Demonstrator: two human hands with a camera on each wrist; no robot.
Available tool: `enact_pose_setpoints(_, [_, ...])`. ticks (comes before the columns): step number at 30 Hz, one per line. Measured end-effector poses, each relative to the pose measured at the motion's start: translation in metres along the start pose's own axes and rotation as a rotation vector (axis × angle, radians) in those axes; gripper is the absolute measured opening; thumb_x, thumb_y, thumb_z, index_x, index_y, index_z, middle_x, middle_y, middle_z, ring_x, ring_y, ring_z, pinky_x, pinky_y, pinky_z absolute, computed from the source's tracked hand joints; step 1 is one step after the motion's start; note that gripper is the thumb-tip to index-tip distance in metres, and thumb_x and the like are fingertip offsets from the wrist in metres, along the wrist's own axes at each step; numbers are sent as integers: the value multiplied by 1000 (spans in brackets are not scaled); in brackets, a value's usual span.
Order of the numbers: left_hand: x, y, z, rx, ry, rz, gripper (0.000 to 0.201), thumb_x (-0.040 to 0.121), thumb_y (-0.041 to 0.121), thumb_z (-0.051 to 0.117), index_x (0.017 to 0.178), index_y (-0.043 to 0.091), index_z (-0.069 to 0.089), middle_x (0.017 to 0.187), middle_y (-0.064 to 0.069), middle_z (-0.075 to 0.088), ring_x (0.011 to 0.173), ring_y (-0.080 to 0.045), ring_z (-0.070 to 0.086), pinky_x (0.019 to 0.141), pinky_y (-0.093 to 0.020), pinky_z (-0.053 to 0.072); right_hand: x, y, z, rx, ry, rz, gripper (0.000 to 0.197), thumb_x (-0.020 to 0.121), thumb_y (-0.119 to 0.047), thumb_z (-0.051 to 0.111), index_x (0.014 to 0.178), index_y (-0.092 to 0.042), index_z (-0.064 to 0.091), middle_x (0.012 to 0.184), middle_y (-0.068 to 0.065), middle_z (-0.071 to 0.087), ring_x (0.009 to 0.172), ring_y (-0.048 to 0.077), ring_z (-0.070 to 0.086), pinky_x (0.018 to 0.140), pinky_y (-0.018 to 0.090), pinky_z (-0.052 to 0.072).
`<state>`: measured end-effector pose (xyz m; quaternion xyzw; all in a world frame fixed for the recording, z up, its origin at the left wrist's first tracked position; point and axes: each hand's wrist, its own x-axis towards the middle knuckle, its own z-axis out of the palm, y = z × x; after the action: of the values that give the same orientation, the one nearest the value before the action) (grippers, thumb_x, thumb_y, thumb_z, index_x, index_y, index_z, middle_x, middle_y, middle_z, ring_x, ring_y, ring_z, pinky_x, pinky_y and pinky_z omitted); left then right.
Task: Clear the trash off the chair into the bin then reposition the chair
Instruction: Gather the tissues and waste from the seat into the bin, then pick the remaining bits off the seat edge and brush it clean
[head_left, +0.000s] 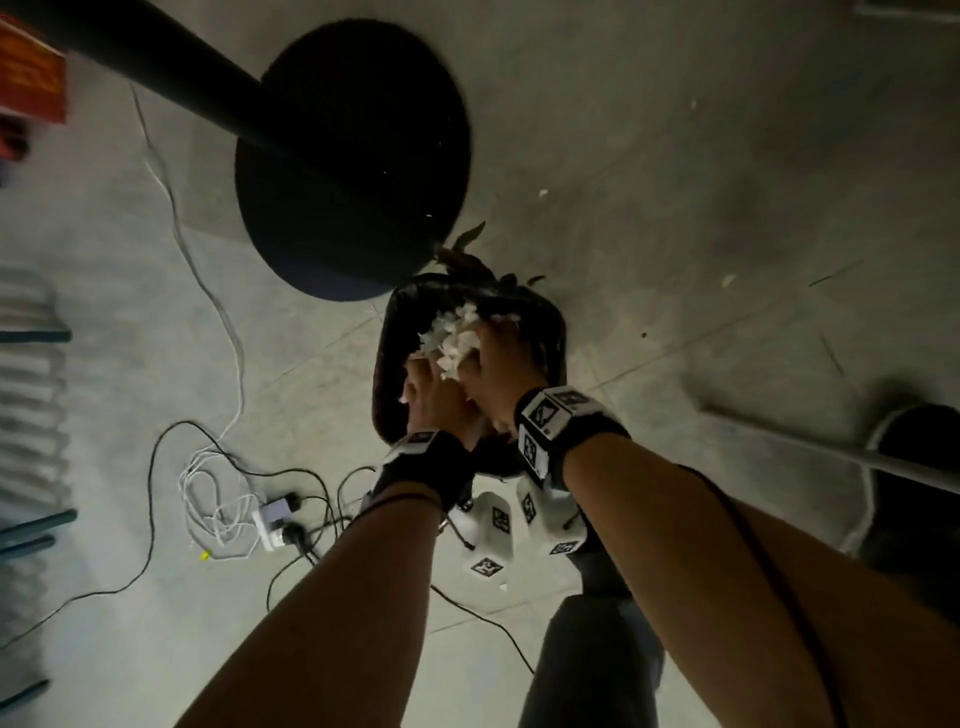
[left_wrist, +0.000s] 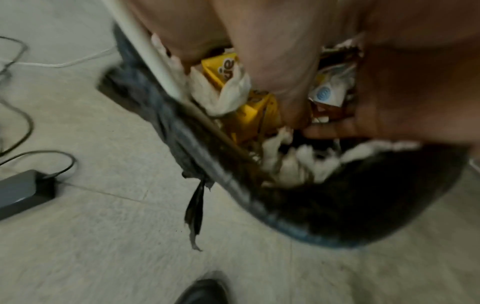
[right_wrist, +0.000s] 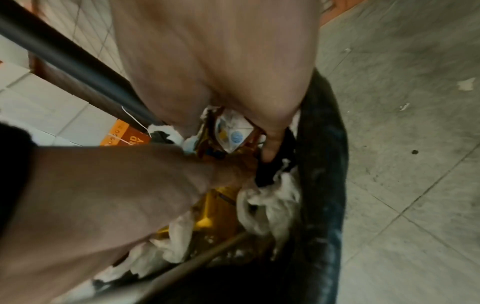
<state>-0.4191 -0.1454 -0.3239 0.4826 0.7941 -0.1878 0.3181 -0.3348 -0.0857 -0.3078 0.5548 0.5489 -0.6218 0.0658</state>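
Both my hands are cupped together over the black-lined bin (head_left: 550, 322), holding a bundle of trash (head_left: 452, 332) between them. The bundle is crumpled white tissue (left_wrist: 298, 162), yellow wrappers (left_wrist: 249, 111) and a white packet with a blue circle (right_wrist: 233, 133). My left hand (head_left: 431, 384) curls round it from the left and my right hand (head_left: 498, 358) from the right and above. The bin rim (right_wrist: 327, 164) lies just under the fingers. A thin pale stick (left_wrist: 161, 67) leans across the bin. A dark seat on a white tube frame (head_left: 779, 436), apparently the chair, stands at the right edge.
A black round table base (head_left: 353, 166) and its pole stand just beyond the bin. Cables and a power strip (head_left: 270, 519) lie on the floor at left, with a grey adapter (left_wrist: 20, 191). Small white scraps (head_left: 729, 280) dot the tiles. My shoe (left_wrist: 205, 292) is near the bin.
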Motion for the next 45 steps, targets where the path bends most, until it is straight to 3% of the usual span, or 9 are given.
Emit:
enact_pose_setpoints(5, [12,16,7,-25,-68,-56,68,89,36,58,149,27,28,156,-12,7,142,-41,8,117,-52,15,13,3,-10,-146,-39,87,64,99,-26,38,153,-11,8,162,13,7,148,30,11,119,39,9])
enact_pose_setpoints(9, [-5,16,-16,6,-133,-8,75,90,37,57,152,25,17,161,-10,0,146,-37,-1,119,-50,8,-23,-11,-15,-104,-9,98,71,94,-29,48,153,-23,9,162,7,1,146,34,11,115,46,22])
enact_pose_setpoints(13, [-42,10,-41,-310,-34,-110,101,77,35,73,152,33,6,161,-5,1,147,-33,10,117,-50,18,-76,-15,-31,66,34,37,73,92,-18,49,154,-23,9,163,3,-2,146,31,16,115,41,26])
enact_pose_setpoints(16, [-77,5,-61,-376,10,-82,103,71,33,80,152,27,16,159,-6,14,144,-30,21,116,-44,25,-116,-15,-57,194,20,16,63,95,-11,40,153,-23,18,162,4,14,145,26,25,116,38,27])
enact_pose_setpoints(23, [-174,52,-106,-557,200,26,41,85,12,69,125,14,61,124,-12,65,107,-30,64,91,-31,47,-243,3,-128,344,48,40,42,95,-13,41,133,-24,55,139,3,57,128,19,52,107,29,40])
enact_pose_setpoints(28, [-247,169,-137,-670,45,335,27,89,13,64,115,22,62,105,1,68,88,8,62,74,0,43,-328,38,-194,524,288,29,34,90,-7,46,114,-21,66,108,-1,66,98,16,62,97,37,49])
enact_pose_setpoints(35, [-288,331,-124,-510,-73,625,30,87,21,64,117,21,64,111,-3,67,84,-16,66,80,-31,53,-401,128,-292,350,772,180,26,85,-19,58,109,-26,66,104,-2,68,93,18,67,88,40,53])
enact_pose_setpoints(40, [-280,406,-115,-221,-24,557,36,88,20,58,124,24,58,130,-10,50,104,-34,59,90,-37,44,-397,173,-310,184,681,260,42,79,-30,68,120,-28,55,128,3,50,106,26,60,93,45,51])
enact_pose_setpoints(45, [-265,429,-108,19,-36,491,30,89,22,57,118,22,58,127,-11,51,110,-37,56,92,-42,42,-389,186,-312,124,617,220,34,78,-29,71,110,-26,59,120,2,53,102,26,60,88,41,52])
